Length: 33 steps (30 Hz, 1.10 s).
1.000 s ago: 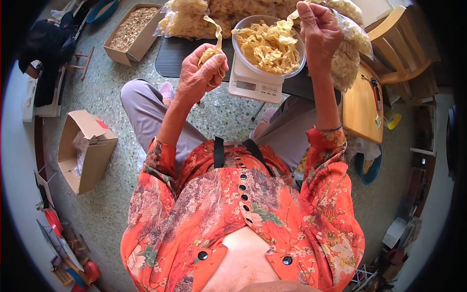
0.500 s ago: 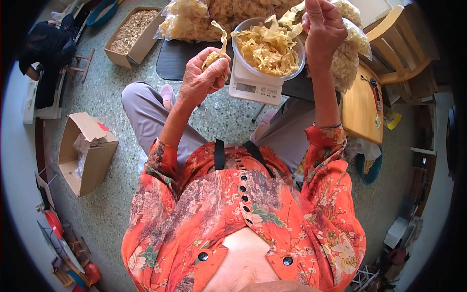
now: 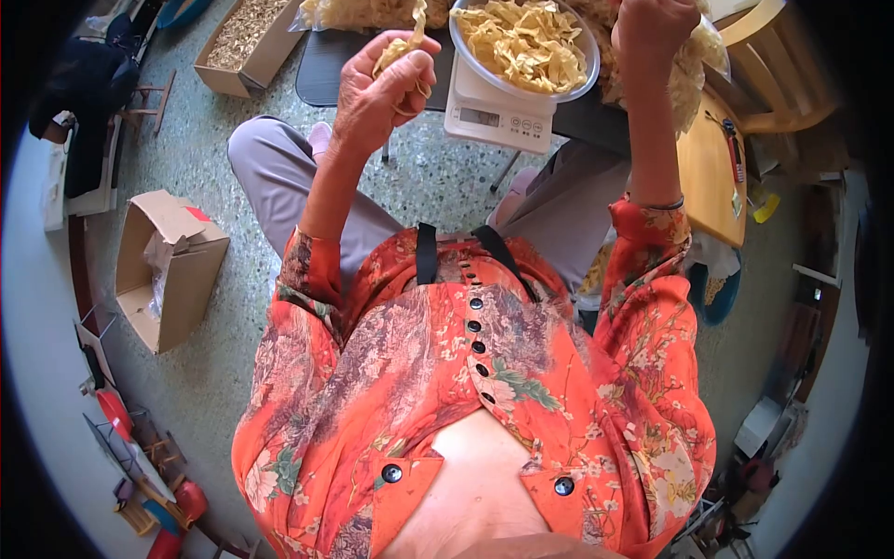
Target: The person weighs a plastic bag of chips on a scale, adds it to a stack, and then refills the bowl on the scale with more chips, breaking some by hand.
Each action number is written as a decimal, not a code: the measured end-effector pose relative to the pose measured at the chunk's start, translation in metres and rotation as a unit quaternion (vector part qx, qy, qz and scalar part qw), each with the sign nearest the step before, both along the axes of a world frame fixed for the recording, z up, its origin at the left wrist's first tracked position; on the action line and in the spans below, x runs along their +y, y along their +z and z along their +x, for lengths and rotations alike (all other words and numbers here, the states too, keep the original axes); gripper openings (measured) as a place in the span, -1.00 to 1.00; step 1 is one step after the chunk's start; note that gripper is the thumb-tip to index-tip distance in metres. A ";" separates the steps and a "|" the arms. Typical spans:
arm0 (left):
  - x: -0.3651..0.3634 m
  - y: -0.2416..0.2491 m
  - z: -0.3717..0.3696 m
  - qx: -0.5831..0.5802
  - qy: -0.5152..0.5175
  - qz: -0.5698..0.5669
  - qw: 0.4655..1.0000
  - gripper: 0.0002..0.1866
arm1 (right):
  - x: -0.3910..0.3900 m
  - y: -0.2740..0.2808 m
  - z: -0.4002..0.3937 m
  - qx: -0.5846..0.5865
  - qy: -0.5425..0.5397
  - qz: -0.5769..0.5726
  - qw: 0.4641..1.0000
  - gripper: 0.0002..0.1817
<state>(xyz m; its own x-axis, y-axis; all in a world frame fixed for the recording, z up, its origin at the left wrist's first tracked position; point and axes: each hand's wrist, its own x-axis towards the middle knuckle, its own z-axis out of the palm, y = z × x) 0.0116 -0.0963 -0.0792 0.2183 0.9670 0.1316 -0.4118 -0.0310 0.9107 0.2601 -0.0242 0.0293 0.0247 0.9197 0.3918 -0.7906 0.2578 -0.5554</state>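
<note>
My left hand (image 3: 380, 95) is closed around several curled, dried pale-yellow strips (image 3: 399, 51), one of which sticks up above the fingers. To its right, a clear plastic bowl (image 3: 593, 65) heaped with dried yellow pieces (image 3: 521, 42) rests on a white digital scale (image 3: 498, 116). The scale's display is too small to read. My right hand (image 3: 655, 26) is raised at the top edge, right of the bowl and over plastic bags of the same dried pieces (image 3: 687, 79). Its fingers are curled and partly cut off by the frame, so what they hold is hidden.
A dark table (image 3: 326, 70) carries the scale and bags. On the right is a wooden chair (image 3: 712, 177) with tools on its seat. Cardboard boxes (image 3: 191, 279) stand on the speckled floor at left, where another person (image 3: 88, 93) in dark clothes sits.
My right hand has moved up and right, away from the bowl; the strip seen by it before no longer shows. My left hand keeps its strips. The whole view has shifted slightly.
</note>
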 end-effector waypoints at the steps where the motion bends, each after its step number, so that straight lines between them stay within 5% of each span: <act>1: 0.001 -0.001 -0.003 -0.014 -0.012 0.011 1.000 -0.78 | -0.001 -0.001 0.000 -0.176 -0.170 0.037 0.969 -0.83; 2: 0.002 0.000 -0.004 -0.025 -0.019 0.018 0.999 -0.80 | -0.001 -0.001 0.000 -0.343 -0.328 0.073 0.877 -0.83; 15: -0.008 0.033 -0.002 -0.079 -0.036 0.130 0.988 -0.81 | -0.037 0.026 -0.016 -0.326 -0.266 0.075 0.904 -0.81; 21: -0.023 0.055 0.003 -0.084 -0.045 0.191 0.977 -0.79 | -0.090 0.052 -0.040 -0.559 -0.184 0.122 0.799 -0.80; 22: -0.028 0.055 0.001 -0.070 -0.012 0.164 0.984 -0.77 | -0.087 0.045 -0.044 -0.559 -0.183 0.122 0.799 -0.80; 24: -0.035 0.057 -0.001 -0.056 0.021 0.138 0.989 -0.76 | -0.077 0.026 -0.050 -0.441 -0.036 0.151 0.884 -0.86; 31: -0.035 0.039 -0.007 -0.105 0.023 0.162 0.981 -0.69 | -0.075 0.019 -0.065 -0.476 0.009 0.172 0.863 -0.91; 33: -0.035 0.038 -0.008 -0.116 0.032 0.158 0.980 -0.66 | -0.076 0.016 -0.072 -0.394 0.056 0.162 0.903 -0.92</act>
<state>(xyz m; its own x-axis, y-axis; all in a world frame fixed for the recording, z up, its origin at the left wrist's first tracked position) 0.0037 -0.1312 -0.0417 0.0873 0.8805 0.4659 -0.5950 -0.3290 0.7333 0.1876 -0.1005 0.0457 -0.4653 0.7334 0.4955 -0.2137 0.4502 -0.8670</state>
